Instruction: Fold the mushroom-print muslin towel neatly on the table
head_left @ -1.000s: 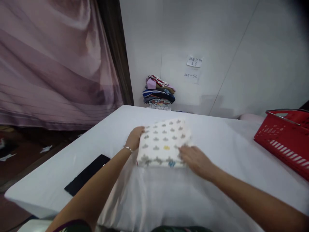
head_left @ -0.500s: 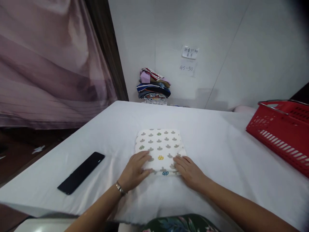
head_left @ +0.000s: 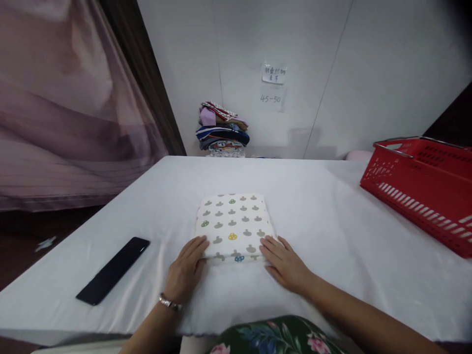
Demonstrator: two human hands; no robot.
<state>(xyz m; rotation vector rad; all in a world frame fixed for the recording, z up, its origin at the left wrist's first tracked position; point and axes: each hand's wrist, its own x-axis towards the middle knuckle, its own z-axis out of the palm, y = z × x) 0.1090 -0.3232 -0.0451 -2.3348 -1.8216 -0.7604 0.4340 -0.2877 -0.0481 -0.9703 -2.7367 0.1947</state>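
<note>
Evidently, from the head view, we steady the folded mushroom-print cloth (head_left: 236,223), which lies flat on the white-covered table (head_left: 306,206) right in front of us. Our left-hand grip (head_left: 186,269) and right-hand grip (head_left: 288,265) are both unclenched, fingers resting on its near corners, likely so the layers lie square without creasing. A black phone (head_left: 113,271) sits to the left and a red basket (head_left: 401,169) well to the right, presumably out of our way.

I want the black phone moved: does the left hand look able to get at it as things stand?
Probably yes: the left hand only rests at the near left corner of the folded cloth, and just white tablecloth shows between that hand and the black phone.
</note>
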